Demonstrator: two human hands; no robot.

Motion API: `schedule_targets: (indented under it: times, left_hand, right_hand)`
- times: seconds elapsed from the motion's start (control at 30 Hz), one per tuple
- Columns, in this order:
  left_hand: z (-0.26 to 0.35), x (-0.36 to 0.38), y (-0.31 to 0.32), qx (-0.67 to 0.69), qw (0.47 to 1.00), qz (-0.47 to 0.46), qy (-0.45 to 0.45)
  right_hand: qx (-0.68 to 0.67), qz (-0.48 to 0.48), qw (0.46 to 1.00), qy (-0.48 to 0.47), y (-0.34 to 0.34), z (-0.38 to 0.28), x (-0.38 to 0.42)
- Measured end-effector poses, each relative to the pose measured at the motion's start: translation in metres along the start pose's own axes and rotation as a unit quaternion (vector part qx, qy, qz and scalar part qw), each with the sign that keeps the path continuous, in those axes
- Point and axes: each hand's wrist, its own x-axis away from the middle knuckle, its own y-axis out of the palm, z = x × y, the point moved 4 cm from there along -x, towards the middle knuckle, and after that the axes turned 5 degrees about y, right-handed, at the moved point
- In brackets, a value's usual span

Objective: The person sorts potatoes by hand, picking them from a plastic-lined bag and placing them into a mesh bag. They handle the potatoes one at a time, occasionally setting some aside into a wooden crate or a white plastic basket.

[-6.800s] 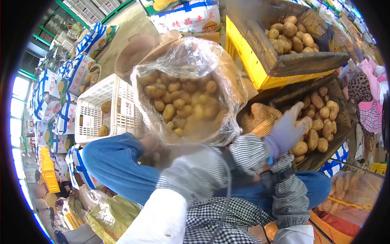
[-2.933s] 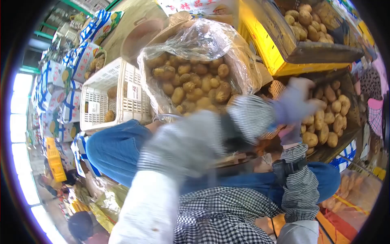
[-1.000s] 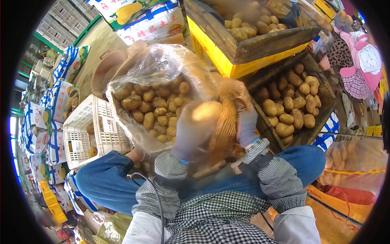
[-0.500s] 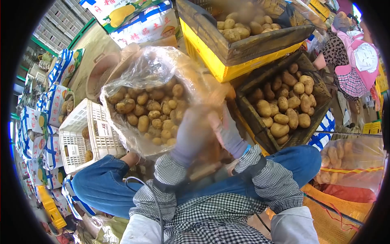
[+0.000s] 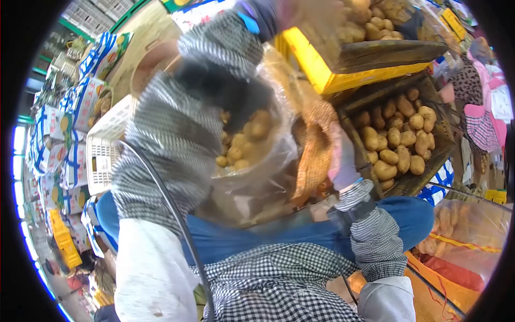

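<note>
My left arm reaches up and across to the yellow crate [image 5: 375, 71] with its dark lining. My left hand [image 5: 284, 15], in a purple-grey glove, is smeared by motion at the crate's upper left, close to the potatoes [image 5: 378, 27] in it. My right hand [image 5: 344, 161], gloved in purple and pink, grips the side of an orange mesh bag [image 5: 311, 155] held upright between my knees. What is in the bag is hidden. Left of it, a clear plastic liner [image 5: 271, 174] holds more potatoes [image 5: 236, 147], partly covered by my left sleeve.
A dark-lined crate [image 5: 445, 145] of potatoes stands to my right. White plastic crates [image 5: 102, 155] and printed cartons [image 5: 53, 123] are on the left. At the lower right lie filled bags [image 5: 448, 222]. A person in pink [image 5: 485, 102] is at the far right.
My left hand has left the middle and swung up to the yellow crate. My right hand has moved a little right, and the orange mesh bag now shows more clearly. The view has shifted slightly.
</note>
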Motion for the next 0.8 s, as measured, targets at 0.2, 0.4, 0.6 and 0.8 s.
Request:
schedule_targets:
  times: [0.2, 0.4, 0.6, 0.8]
  left_hand:
    - [-0.088, 0.149, -0.163, -0.69, 0.595, -0.118, -0.395]
    - [-0.17, 0.248, -0.231, -0.679, 0.443, -0.21, -0.546]
    - [-0.212, 0.283, -0.264, -0.719, 0.427, -0.214, -0.505]
    - [-0.229, 0.298, -0.274, -0.718, 0.425, -0.239, -0.497]
  right_hand:
    - [0.072, 0.015, 0.995, -0.067, 0.004, -0.019, 0.001]
    - [0.247, -0.019, 0.967, -0.058, 0.023, -0.031, 0.014]
    - [0.436, -0.022, 0.886, -0.153, -0.001, -0.018, 0.0]
    - [0.2, 0.027, 0.979, 0.038, 0.03, -0.034, 0.003]
